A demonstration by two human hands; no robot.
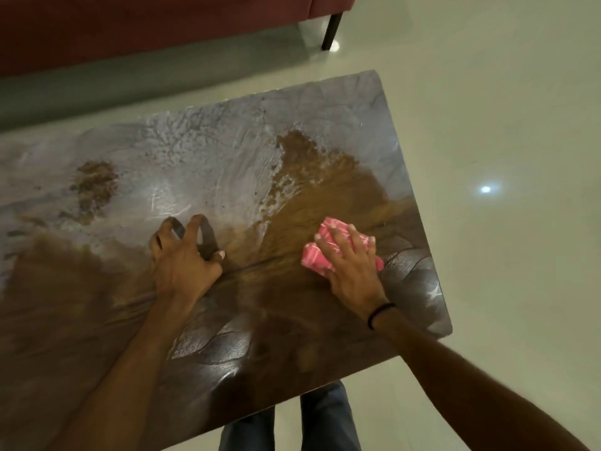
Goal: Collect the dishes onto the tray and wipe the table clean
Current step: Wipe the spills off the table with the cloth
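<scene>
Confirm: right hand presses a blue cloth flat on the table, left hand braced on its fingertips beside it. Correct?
One thing is off: the cloth is pink with white markings, not blue, as the head view shows. The rest holds: the right hand presses it flat on the table, and the left hand is braced on its fingertips beside it.

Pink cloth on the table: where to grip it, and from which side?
Come straight down from above and pinch the raised folds of the pink cloth at its far left edge. It is a crumpled wad lying flat on the smeared table, so no edge offers a way under, and the right hand lies spread over its near right part.
</scene>
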